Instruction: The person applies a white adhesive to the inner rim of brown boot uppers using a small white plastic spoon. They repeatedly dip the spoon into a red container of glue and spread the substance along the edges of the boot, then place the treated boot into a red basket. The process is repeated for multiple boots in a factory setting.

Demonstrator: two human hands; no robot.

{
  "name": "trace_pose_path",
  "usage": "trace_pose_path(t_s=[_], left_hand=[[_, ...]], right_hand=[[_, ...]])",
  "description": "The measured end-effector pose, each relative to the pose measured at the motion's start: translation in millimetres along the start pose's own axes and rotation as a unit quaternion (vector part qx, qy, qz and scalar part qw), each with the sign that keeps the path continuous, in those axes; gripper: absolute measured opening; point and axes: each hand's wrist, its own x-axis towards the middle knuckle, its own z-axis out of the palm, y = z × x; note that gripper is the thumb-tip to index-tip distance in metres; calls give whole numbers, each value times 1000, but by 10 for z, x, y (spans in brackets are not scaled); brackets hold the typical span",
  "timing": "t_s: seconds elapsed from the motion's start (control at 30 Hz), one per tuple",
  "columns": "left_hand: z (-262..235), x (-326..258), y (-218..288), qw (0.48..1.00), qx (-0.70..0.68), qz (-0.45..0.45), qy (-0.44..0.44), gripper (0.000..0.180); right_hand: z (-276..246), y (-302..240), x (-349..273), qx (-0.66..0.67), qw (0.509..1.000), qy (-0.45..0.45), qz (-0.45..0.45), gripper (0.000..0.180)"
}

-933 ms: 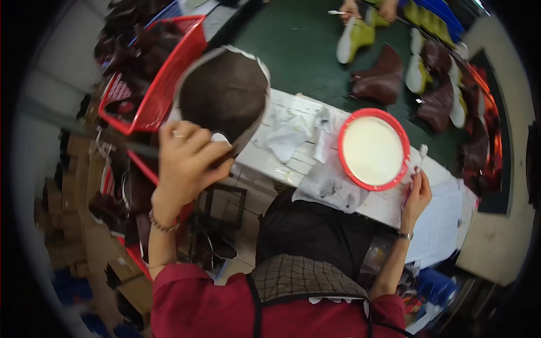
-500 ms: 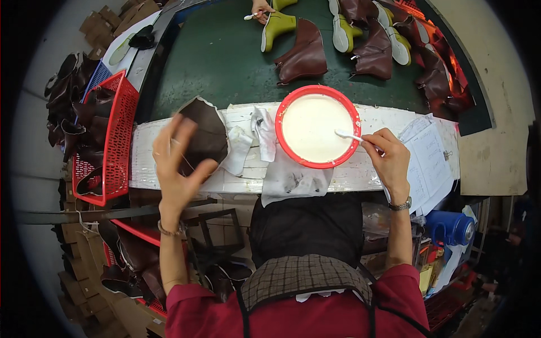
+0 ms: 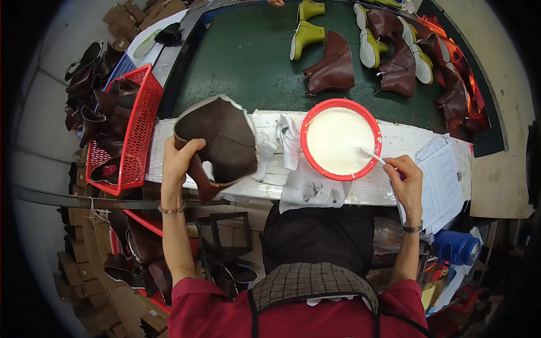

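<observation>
A dark brown leather boot upper [image 3: 225, 141], pale along its cut edge, is in my left hand [image 3: 179, 160]. My thumb lies over its near-left part, and a reddish-brown portion hangs below. On the right, my right hand [image 3: 407, 183] pinches a thin, white-handled brush [image 3: 373, 156]. The brush's tip reaches over the rim into a round red tub [image 3: 309, 159] of creamy white liquid [image 3: 340, 138]. Whether the tip is under the surface is hard to make out.
Stained cloths [image 3: 288, 141] lie beside the tub on the white board. Written papers [image 3: 440, 180] lie at right. Behind, a green belt [image 3: 242, 62] carries brown boot uppers [image 3: 332, 65] and yellow-green boot forms [image 3: 307, 39]. A red basket [image 3: 143, 135] of leather pieces stands left. Another person's hand [image 3: 276, 2] shows at top.
My left hand, earlier open and blurred over the boot upper, has closed on it and raised it off the board. My right hand keeps the brush at the tub. The other person's hand has drawn away.
</observation>
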Motion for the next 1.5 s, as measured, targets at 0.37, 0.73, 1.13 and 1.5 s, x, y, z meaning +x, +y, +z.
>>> trace_pose_path(t_s=[0.37, 0.73, 1.13, 1.5], left_hand=[[749, -557, 582, 946, -158, -166, -228, 71], [828, -617, 641, 972, -204, 10, -117, 49], [1080, -534, 646, 979, -23, 190, 71, 11], [363, -255, -341, 951, 220, 205, -73, 138]], right_hand=[[84, -907, 609, 118, 949, -4, -292, 21], [218, -771, 401, 96, 961, 70, -251, 20], [277, -630, 268, 171, 975, 71, -125, 16], [75, -214, 147, -125, 988, 65, -63, 12]])
